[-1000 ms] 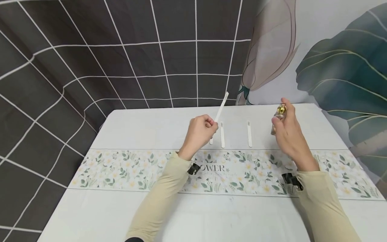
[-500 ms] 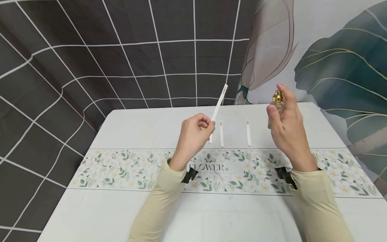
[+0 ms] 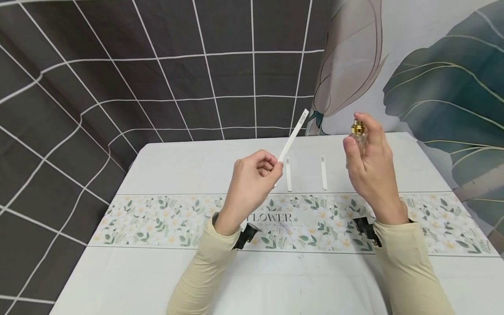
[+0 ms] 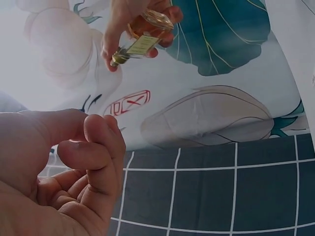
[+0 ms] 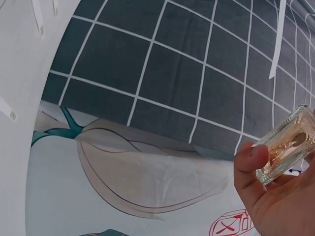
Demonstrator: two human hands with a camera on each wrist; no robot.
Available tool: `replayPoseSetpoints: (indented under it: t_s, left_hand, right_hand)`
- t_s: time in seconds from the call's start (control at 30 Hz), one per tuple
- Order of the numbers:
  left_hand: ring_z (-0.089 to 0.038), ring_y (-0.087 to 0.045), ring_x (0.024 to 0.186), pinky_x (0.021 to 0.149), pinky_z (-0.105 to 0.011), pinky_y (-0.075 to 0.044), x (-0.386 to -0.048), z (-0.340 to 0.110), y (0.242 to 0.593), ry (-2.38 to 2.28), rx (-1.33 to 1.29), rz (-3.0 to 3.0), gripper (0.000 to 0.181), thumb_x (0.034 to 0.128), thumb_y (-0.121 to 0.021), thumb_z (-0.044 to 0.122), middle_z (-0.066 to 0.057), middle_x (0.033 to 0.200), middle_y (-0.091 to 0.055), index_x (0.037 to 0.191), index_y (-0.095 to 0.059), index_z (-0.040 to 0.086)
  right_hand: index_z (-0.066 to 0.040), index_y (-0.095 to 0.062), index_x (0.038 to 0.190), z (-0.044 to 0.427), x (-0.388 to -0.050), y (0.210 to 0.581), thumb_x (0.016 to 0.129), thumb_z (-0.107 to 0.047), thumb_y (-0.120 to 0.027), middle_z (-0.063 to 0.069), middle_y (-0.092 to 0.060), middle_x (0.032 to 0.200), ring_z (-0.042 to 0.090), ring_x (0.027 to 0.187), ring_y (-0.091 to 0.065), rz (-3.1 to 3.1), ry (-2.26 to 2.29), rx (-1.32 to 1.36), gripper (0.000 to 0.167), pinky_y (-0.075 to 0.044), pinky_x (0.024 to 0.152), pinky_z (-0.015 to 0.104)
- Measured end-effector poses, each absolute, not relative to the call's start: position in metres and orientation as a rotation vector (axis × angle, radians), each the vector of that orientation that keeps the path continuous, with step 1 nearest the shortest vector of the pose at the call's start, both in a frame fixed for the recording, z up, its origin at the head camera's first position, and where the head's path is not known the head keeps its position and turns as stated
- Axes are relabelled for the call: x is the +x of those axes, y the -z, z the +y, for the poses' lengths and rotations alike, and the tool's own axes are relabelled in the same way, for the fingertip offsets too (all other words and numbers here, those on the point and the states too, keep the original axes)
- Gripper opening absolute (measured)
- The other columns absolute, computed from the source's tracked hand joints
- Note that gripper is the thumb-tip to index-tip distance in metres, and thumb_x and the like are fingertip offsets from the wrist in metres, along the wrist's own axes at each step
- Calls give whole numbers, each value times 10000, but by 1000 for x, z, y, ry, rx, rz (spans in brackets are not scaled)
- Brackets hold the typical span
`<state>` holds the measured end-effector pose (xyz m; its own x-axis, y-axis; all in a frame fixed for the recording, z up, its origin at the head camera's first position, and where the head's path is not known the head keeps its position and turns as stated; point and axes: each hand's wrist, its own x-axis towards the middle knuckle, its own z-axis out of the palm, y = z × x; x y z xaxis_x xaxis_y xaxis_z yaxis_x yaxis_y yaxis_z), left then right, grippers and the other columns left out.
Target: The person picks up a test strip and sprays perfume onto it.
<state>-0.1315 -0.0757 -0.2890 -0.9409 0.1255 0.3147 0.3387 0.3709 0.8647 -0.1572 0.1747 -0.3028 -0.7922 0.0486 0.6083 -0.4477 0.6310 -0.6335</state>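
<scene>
In the head view my left hand (image 3: 252, 181) pinches the lower end of a white perfume test strip (image 3: 293, 136) between thumb and fingers. The strip slants up to the right, with small dark print at its top. To its right, my right hand (image 3: 372, 175) grips a clear glass perfume bottle (image 3: 359, 141) with a gold spray top, the index finger on the top. The left wrist view shows the bottle (image 4: 147, 30) tilted, with amber liquid and a pale label. Strip and bottle are apart. The right wrist view shows the bottle's base (image 5: 290, 145) and the strip (image 5: 279, 42) beyond it.
Two more test strips lie on the white table, one near the left hand (image 3: 289, 175) and another farther right (image 3: 323, 173). A third is mostly hidden behind the left hand. A flower-print band (image 3: 157, 223) crosses the table. A dark grid cloth (image 3: 232, 78) hangs behind.
My right hand has risen with the perfume bottle and moved slightly left. The left hand has shifted a little left, and its strip now leans further right.
</scene>
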Motion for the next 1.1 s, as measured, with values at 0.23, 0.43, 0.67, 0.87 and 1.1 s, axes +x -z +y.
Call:
replayPoseSetpoints:
  t_s: [0.23, 0.43, 0.67, 0.87, 1.1]
  left_hand:
    - [-103, -609, 595, 590, -236, -510, -130, -75, 287, 1595, -433, -2442, 52, 927, -685, 84, -10, 742, -702, 882, -694, 60]
    - [-97, -618, 601, 597, -234, -513, -128, -74, 286, 1584, -427, -2451, 48, 921, -691, 87, -10, 746, -709, 881, -699, 60]
    - [-91, -612, 601, 609, -233, -512, -127, -72, 286, 1569, -444, -2459, 49, 925, -685, 90, -1, 738, -703, 885, -696, 63]
    - [-97, -617, 613, 619, -236, -512, -126, -71, 285, 1578, -470, -2475, 51, 935, -681, 101, 5, 748, -705, 900, -697, 67]
    - [-95, -622, 614, 612, -235, -515, -124, -70, 288, 1590, -482, -2479, 54, 934, -677, 98, 3, 747, -706, 896, -698, 66]
  right_hand:
    - [-234, -407, 1524, 173, -157, 302, 1057, -430, -505, 295, -520, 1251, 396, 1074, -478, -2237, -1091, 318, 516, -359, 901, 653]
    - [-217, -419, 1510, 171, -157, 300, 1061, -391, -513, 287, -529, 1278, 389, 1095, -487, -2220, -1094, 331, 491, -364, 918, 651]
    - [-193, -426, 1503, 169, -156, 300, 1064, -339, -515, 285, -526, 1177, 334, 995, -461, -2190, -1086, 336, 471, -358, 846, 580]
    - [-178, -435, 1487, 169, -157, 301, 1061, -346, -519, 252, -526, 1074, 266, 918, -420, -2163, -1067, 321, 466, -319, 782, 481]
    - [-180, -425, 1498, 169, -153, 302, 1063, -371, -511, 275, -520, 1119, 307, 952, -441, -2181, -1078, 320, 483, -344, 812, 540]
